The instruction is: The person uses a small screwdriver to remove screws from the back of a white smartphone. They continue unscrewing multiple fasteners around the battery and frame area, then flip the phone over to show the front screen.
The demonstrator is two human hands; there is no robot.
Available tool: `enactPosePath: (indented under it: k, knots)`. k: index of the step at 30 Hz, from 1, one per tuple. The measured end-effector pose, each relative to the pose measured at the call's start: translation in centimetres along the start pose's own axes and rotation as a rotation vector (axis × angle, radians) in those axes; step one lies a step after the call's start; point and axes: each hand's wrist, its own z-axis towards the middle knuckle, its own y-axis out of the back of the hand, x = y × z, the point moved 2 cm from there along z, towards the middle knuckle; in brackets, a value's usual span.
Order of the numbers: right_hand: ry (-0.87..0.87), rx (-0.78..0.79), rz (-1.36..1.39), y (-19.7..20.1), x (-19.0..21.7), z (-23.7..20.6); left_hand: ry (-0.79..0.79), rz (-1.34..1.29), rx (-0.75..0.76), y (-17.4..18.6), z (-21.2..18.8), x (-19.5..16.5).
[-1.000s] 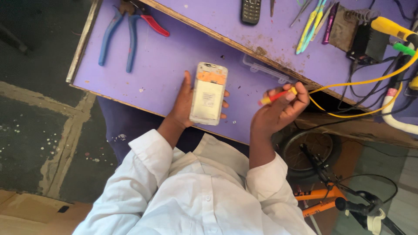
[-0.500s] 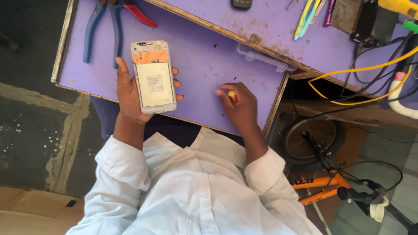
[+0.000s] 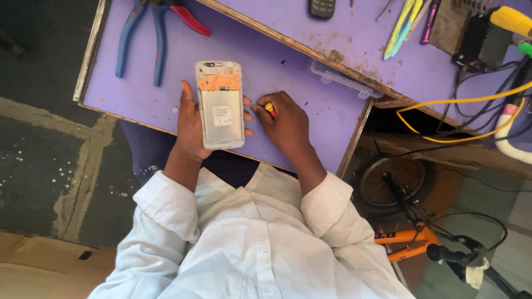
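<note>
Phone (image 3: 220,105) with its back cover off lies in the left hand (image 3: 191,124), gripped above a purple table (image 3: 138,88). Right hand (image 3: 285,122) is clenched around a small red-and-yellow tool (image 3: 270,109), resting on the table just beside the phone. Pliers (image 3: 158,33) lie well apart

Left hand (image 3: 191,124) is held palm up, fingers curled round the edges of what it carries, thumb laid along the left side. Right hand (image 3: 285,119) is lowered knuckles up, fingers pinched closed. Both forearms are extended forward, sleeves pushed back.
</note>
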Motion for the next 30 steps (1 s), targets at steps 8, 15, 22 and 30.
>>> enactPosePath:
  k: [8, 15, 22, 30]
  knots:
    - [-0.016, 0.141, -0.05, -2.1, 2.6, 0.7, 0.017, -0.038, 0.004, 0.7, -1.6, -2.1]
    - [0.052, 0.011, 0.119, 0.0, 5.1, 1.5, 0.095, -0.02, -0.016, 0.7, -1.9, -1.6]
    - [-0.066, 0.115, 0.29, 4.1, 6.8, 0.3, 0.181, -0.012, 0.021, -0.5, -2.3, 0.7]
    - [0.03, -0.095, 0.328, 6.2, 5.3, -0.3, 0.19, 0.04, 0.001, -1.8, -1.9, 1.5]
